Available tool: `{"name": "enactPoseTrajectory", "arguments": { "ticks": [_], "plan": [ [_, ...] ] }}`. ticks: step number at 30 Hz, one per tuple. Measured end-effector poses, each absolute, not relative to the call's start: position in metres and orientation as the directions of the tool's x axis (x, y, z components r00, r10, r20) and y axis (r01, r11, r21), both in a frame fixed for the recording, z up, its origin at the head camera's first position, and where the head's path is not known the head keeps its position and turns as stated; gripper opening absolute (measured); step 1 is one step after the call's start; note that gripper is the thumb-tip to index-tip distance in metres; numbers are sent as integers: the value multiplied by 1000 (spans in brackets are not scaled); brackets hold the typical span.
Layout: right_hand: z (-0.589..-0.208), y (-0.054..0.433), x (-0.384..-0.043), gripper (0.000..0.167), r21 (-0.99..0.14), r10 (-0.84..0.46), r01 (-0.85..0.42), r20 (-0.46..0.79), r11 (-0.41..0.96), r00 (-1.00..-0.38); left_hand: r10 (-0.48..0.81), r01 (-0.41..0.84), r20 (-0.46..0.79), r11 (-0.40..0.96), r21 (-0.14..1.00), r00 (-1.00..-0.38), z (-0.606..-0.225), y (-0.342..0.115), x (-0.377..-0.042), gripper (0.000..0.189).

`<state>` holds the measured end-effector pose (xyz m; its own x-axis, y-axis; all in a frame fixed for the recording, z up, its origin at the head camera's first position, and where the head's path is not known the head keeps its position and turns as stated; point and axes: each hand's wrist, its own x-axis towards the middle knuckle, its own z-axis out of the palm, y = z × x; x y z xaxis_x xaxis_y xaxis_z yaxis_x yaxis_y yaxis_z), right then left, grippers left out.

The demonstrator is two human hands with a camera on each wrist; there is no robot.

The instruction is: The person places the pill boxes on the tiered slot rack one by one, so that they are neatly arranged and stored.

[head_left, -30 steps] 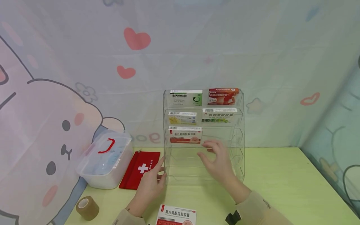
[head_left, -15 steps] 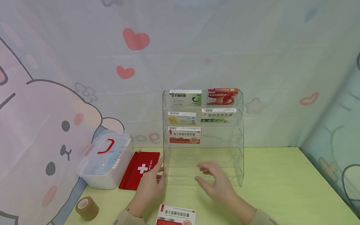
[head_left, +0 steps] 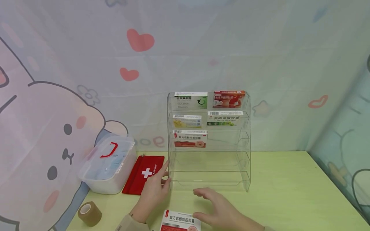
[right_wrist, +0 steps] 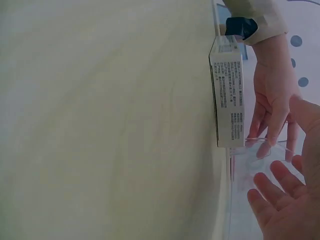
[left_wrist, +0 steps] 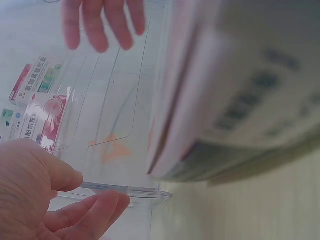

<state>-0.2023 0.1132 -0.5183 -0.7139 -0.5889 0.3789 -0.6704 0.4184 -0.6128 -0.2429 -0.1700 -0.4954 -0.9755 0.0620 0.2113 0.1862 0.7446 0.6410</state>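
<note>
A clear acrylic display rack (head_left: 209, 178) with stepped tiers stands on the table. My left hand (head_left: 154, 189) holds its left side edge; in the left wrist view the thumb (left_wrist: 65, 175) lies on one side of that edge and the fingers on the other. A white and red medicine box (head_left: 181, 220) lies in front of the rack, cut off by the lower frame edge. Right beside this box is my right hand (head_left: 215, 208), fingers spread and holding nothing, its thumb overlapping the box's right corner. The right wrist view shows the box's printed side (right_wrist: 230, 100).
Medicine boxes sit in the rack's upper three tiers, among them a green and white one (head_left: 191, 100) and a red one (head_left: 229, 99). Left of the rack are a red first aid pouch (head_left: 138, 176), a lidded white plastic case (head_left: 111, 184) and a brown bandage roll (head_left: 93, 216).
My right hand has moved down from the rack's third tier, past the lower tiers, to the box in front. My left hand has stayed at the rack's left edge.
</note>
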Motion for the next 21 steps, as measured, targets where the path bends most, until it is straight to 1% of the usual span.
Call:
{"name": "enactPoseTrajectory", "arguments": {
  "ticks": [3,5,7,9,11,15,18,21],
  "plan": [
    [-519,114,-197,78,-637,-638,-628,265,447,-723,62,190,218,745,640,-974,-496,-170,-243,79],
    [-519,113,-194,86,-666,-654,-577,174,473,-736,63,195,223,743,640,-973,-496,-170,-243,79],
    [-519,111,-192,91,-693,-663,-526,93,493,-743,64,196,224,745,637,-972,-496,-170,-243,79],
    [-519,109,-191,91,-709,-673,-494,36,504,-739,63,196,225,746,637,-972,-496,-170,-243,78],
    [-521,108,-190,91,-706,-686,-487,3,513,-727,61,193,224,747,636,-973,-496,-170,-243,78],
    [-526,106,-188,91,-660,-699,-510,-31,551,-714,65,203,233,743,637,-970,-496,-169,-244,78],
    [-529,105,-187,87,-628,-703,-532,-35,568,-710,67,206,236,743,636,-969,-497,-170,-244,78],
    [-530,105,-187,81,-622,-709,-542,-30,565,-705,62,195,226,747,635,-972,-497,-170,-243,78]
  ]
}}
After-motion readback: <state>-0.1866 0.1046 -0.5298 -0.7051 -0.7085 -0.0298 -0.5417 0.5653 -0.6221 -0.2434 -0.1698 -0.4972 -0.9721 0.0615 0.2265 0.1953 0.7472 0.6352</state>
